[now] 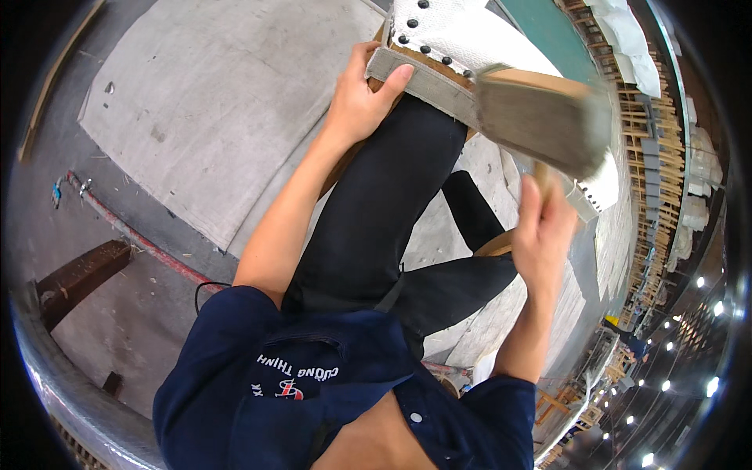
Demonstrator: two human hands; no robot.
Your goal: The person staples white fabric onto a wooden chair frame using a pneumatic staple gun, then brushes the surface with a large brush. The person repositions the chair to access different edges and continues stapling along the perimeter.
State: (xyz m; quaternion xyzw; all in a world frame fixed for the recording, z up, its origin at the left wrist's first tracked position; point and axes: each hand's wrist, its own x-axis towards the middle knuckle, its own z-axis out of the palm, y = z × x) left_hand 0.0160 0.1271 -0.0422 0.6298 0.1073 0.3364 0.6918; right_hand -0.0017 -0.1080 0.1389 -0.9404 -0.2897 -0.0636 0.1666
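Note:
An upholstered furniture piece point(478, 35) rests across my raised thigh, its white textured cover fixed with a row of black studs along a wooden edge. A grey strip point(427, 81) runs along the side nearest me. My left hand point(362, 98) grips the piece's left corner, thumb pressed on the strip and fingers mostly hidden behind it. My right hand point(546, 223) is wrapped round the handle of a mallet point(540, 121). The mallet's broad grey head, blurred by motion, hangs over the piece's right part and hides some of it; contact cannot be made out.
Large pale sheets point(211, 102) cover the grey floor. At the left lie a red hose point(149, 249) with a blue fitting and a brown wooden piece point(82, 282). Many wooden frames point(654, 157) stand in rows at the right. Another person point(630, 341) is far off at the right.

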